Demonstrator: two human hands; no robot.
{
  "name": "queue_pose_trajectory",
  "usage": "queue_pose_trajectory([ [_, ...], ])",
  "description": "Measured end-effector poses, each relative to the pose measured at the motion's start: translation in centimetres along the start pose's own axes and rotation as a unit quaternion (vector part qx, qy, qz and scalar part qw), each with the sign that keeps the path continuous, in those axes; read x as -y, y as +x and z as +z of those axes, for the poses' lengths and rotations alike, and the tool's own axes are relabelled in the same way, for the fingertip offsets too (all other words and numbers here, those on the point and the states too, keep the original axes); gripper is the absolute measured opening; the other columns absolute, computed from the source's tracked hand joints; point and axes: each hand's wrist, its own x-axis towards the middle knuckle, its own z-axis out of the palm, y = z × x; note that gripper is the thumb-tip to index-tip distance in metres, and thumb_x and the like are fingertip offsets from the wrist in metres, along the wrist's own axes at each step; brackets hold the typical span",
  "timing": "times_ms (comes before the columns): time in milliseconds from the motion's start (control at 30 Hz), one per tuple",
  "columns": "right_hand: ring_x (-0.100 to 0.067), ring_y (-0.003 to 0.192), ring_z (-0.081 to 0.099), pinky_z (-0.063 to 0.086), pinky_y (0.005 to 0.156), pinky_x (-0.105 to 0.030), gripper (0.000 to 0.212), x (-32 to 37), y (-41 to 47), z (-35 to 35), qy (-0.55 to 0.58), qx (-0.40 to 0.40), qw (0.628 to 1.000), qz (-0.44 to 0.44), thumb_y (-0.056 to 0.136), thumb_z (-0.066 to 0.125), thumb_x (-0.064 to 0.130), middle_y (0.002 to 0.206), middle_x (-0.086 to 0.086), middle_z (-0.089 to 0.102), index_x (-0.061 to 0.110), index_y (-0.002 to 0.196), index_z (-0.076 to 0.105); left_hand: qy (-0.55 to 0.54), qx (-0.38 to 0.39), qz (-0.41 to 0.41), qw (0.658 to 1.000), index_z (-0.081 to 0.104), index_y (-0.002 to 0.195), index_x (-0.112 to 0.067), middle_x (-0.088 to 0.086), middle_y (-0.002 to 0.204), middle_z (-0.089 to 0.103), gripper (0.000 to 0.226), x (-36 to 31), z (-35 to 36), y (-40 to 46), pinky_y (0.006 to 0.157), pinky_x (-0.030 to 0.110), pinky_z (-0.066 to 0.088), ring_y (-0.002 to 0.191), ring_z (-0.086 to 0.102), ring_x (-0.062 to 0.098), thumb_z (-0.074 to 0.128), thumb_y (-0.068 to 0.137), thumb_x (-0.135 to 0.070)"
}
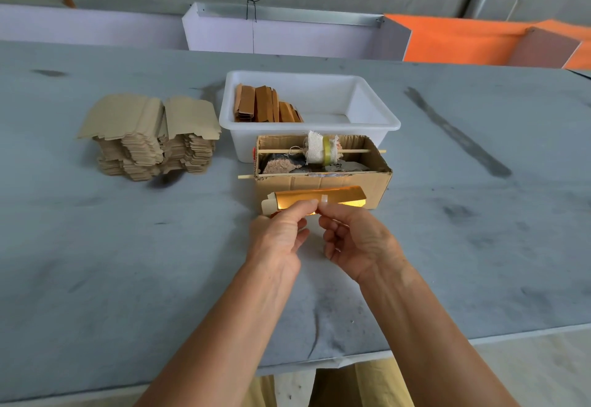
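Observation:
A shiny gold folded carton (339,197) with a pale flap at its left end is held above the grey table, just in front of a cardboard box. My left hand (278,234) pinches its lower edge near the middle. My right hand (355,237) pinches the same spot from the right, where a short strip of clear tape (324,199) sits across the gold face. A roll of tape wrapped in white cloth (321,149) hangs on a wooden stick laid across the cardboard box (319,179).
A white plastic tub (367,119) behind the box holds several folded gold-brown cartons (265,106) at its left end. Two stacks of flat tan carton blanks (150,138) stand at the left. The table's near edge (415,342) runs across below my forearms.

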Motion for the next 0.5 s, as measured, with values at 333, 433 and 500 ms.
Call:
queue_pose_trajectory([
  [333, -0.009, 0.053, 0.045, 0.037, 0.043, -0.022, 0.012, -0.2, 0.4, 0.2, 0.060, -0.026, 0.998, -0.016, 0.076, 0.074, 0.014, 0.043, 0.006, 0.053, 0.010, 0.072, 0.063, 0.050, 0.057, 0.013, 0.997, 0.064, 0.075, -0.009, 0.000, 0.059, 0.068, 0.012, -0.1, -0.7, -0.3, 0.060, 0.025, 0.053, 0.058, 0.065, 0.013, 0.076, 0.074, -0.009],
  [433, -0.007, 0.045, 0.048, 0.039, 0.041, -0.020, 0.013, -0.6, 0.3, 0.3, 0.086, -0.032, 0.995, -0.038, 0.074, 0.075, 0.012, 0.045, 0.004, 0.053, 0.008, 0.073, 0.063, 0.068, 0.049, 0.047, 0.995, 0.066, 0.074, -0.006, -0.001, 0.053, 0.067, 0.013, -0.2, -0.8, -0.7, 0.051, 0.019, 0.053, 0.049, 0.064, 0.008, 0.078, 0.073, -0.010],
  [500, -0.006, 0.040, 0.048, 0.039, 0.041, -0.019, 0.015, -1.0, 0.2, 0.6, 0.098, -0.055, 0.991, -0.073, 0.073, 0.076, 0.008, 0.045, 0.003, 0.054, 0.009, 0.069, 0.061, 0.052, 0.037, 0.065, 0.996, 0.063, 0.075, -0.005, 0.000, 0.049, 0.065, 0.013, -0.2, -0.7, -1.1, 0.047, 0.016, 0.052, 0.044, 0.062, 0.008, 0.076, 0.074, -0.005],
])
